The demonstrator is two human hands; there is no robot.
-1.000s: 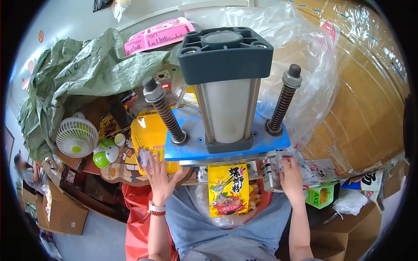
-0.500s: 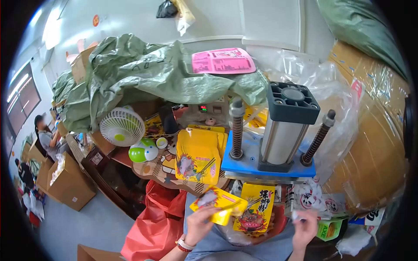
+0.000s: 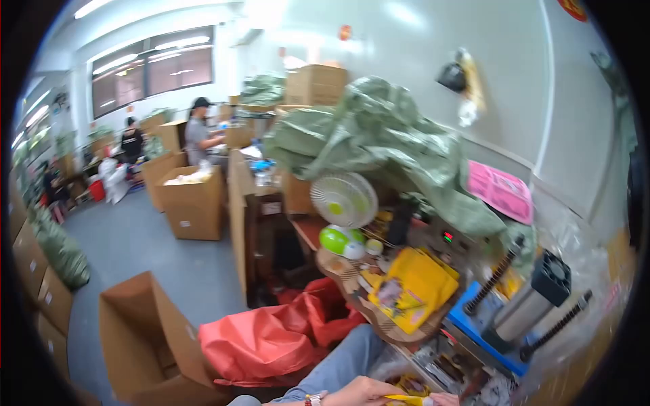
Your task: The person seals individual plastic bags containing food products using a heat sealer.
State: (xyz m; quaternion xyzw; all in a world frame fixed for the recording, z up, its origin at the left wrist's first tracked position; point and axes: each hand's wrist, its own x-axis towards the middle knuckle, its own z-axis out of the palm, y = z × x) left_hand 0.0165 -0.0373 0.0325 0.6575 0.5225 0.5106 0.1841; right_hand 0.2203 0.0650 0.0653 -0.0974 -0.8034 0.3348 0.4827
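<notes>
1. Carton (image 3: 183, 331), cardboard, open-topped.
2. Red sack (image 3: 277, 345), crumpled, beside the carton.
3. Left hand (image 3: 362, 391), fingers apparently clamped on the yellow packet (image 3: 406, 400).
4. Yellow packet, low in view, between both hands. Step, as judged: two-handed handling; next move calls for a secure hold on its thin edge.
5. Pouch stack (image 3: 420, 287), yellow, lying on the tabletop (image 3: 342, 271).
6. Right hand (image 3: 443, 400), blurred, at the packet's right end; cannot tell whether fingers grip.
7. Press (image 3: 521, 311), blue-plated, right of the stack.

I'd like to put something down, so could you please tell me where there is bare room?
The floor is bare between the near open carton and the farther carton holding white material. It is crowded around the fan, yellow pouches and press.
</notes>
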